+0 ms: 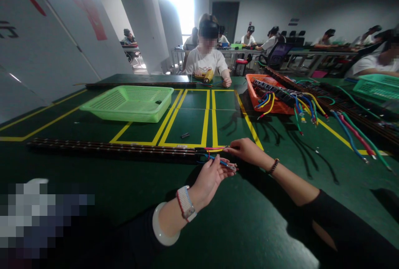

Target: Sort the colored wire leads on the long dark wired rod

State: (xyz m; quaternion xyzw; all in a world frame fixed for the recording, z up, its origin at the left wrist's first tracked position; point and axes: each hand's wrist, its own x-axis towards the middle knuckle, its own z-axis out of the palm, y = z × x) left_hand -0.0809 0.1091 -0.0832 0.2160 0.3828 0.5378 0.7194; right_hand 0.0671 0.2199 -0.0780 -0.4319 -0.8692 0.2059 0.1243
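A long dark terminal strip (109, 147) lies across the green table in front of me. Short coloured wires stick out of its right end. My left hand (210, 177) is palm up just below that end, with a blue wire (222, 163) resting across its loosely curled fingers. My right hand (246, 150) reaches in from the right and pinches the red and yellow wires (216, 149) at the strip's end.
A light green basket (131, 103) sits at the back left. An orange basket (264, 94) of strips with coloured wires is at the back right, more wired strips (343, 111) beyond. A small black part (185, 135) lies inside yellow floor-tape boxes. A person (207, 59) sits opposite; others work behind.
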